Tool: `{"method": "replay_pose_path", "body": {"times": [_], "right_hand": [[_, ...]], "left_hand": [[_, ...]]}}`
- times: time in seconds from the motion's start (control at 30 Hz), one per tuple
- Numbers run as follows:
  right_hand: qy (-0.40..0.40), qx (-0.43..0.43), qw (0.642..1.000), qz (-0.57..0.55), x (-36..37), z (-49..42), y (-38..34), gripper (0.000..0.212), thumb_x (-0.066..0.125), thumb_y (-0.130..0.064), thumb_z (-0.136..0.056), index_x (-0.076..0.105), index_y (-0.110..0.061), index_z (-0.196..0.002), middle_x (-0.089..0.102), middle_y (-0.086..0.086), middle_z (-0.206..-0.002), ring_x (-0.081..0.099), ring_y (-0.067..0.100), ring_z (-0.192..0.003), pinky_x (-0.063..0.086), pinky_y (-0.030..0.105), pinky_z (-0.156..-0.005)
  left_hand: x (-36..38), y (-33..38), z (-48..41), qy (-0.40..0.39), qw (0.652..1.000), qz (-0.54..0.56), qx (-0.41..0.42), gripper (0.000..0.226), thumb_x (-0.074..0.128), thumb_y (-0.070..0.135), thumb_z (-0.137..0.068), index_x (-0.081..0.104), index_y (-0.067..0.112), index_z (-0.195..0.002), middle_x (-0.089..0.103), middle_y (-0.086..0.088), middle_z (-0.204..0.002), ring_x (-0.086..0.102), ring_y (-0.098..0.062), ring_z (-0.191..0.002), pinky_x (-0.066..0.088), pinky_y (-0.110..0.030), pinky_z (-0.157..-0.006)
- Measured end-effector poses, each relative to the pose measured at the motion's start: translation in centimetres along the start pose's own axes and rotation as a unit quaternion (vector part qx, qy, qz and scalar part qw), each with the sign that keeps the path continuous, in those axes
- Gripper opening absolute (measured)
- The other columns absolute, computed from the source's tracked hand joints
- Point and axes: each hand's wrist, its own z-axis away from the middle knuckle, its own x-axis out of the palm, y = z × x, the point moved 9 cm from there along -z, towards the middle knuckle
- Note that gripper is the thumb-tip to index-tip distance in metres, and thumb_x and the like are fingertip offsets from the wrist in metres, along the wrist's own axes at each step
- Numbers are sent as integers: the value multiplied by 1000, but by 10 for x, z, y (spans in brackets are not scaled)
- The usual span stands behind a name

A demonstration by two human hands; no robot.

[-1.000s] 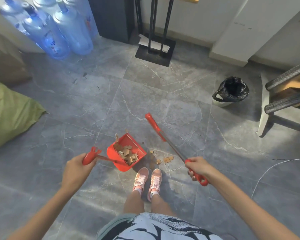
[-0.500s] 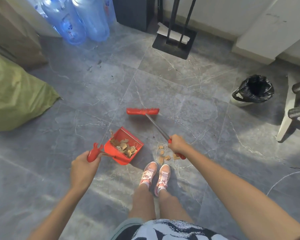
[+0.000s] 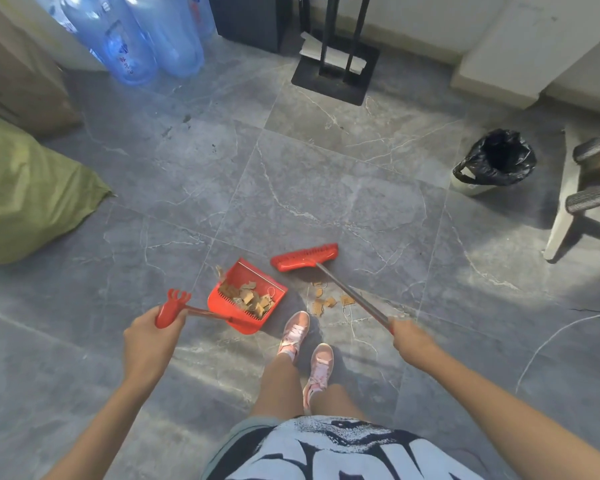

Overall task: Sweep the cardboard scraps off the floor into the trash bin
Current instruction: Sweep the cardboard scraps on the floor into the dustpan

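A person stood on a grey marble-patterned tile floor point(image 3: 326, 202), the left hand point(image 3: 149, 336) clenched round the comb-ended handle point(image 3: 174, 304) of a red plastic dustpan point(image 3: 255, 271) and the right hand point(image 3: 411, 341) wrapped round the upper end of a red-headed broom point(image 3: 303, 258) with a thin metal shaft point(image 3: 354, 296). Most of the brown cardboard scraps point(image 3: 248, 299) already lay heaped in the pan. A smaller scatter of loose cardboard pieces point(image 3: 328, 302) remained on the tile just right of it, beneath the shaft and just ahead of the pink shoes point(image 3: 293, 332). The small white trash bin lined with a black bag point(image 3: 471, 188) stood well apart, to the right beside a chair leg point(image 3: 565, 209). The scraps looked thin, light and flat, likely to skitter across the smooth tile or slide under the pan's lip. They seemed best gathered with short, low strokes of the broom rather than by hand. The loaded pan probably needed carrying level by its handle. Whether the pan's lip sat flush on the floor could not be told. The broom's grip end was hidden inside the right fist, its bristles were mostly out of sight beneath the head, and the bin's interior was lost in darkness. Thin loops among the pieces were too small to identify.
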Motion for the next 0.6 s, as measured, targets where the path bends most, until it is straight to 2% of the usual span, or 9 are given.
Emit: {"method": "replay_pose_path", "body": {"times": [0.17,0.23,0.33,0.47,0.57,0.6], "right_hand": [[-24,42,998,26,54,51,69,54,34,2,-91,34,-19,-141,57,9,-125,57,27,-115,46,34,-89],[-39,47,998,12,75,68,87,52,35,0,-90,38,-18,-138,59,10,-122,59,28,-112,48,35,-85],[-55,53,997,-32,95,87,105,39,41,-7,-91,44,-15,-129,60,12,-119,59,29,-111,46,35,-79],[-41,42,994,-97,108,103,112,29,48,-14,-88,52,-15,-117,65,12,-110,61,30,-105,40,31,-71],[-24,36,984,-176,110,113,114,5,53,-16,-86,52,-21,-86,66,11,-91,64,32,-95,36,29,-66],[-17,35,978,-205,110,118,114,9,54,-14,-85,51,-22,-81,62,8,-83,65,31,-88,35,27,-63]], "left_hand": [[10,7,27,-2,1000,-13,24,27,68,32,-83,62,15,-64,51,-6,-49,49,-25,-51,44,-39,-56],[16,13,37,-7,998,-30,51,26,67,34,-83,62,16,-64,51,-5,-49,49,-24,-51,42,-38,-55],[28,21,54,-18,995,-61,82,35,61,48,-79,59,18,-63,52,-3,-48,53,-25,-51,45,-37,-54],[46,35,69,-36,986,-110,121,43,58,54,-80,50,18,-57,50,-1,-46,52,-26,-51,40,-32,-50],[59,44,76,-51,974,-160,151,40,60,52,-83,52,21,-59,55,0,-50,56,-27,-55,41,-32,-52],[62,46,77,-57,971,-169,161,38,61,51,-83,52,22,-59,55,1,-50,56,-26,-55,41,-32,-52]]}}
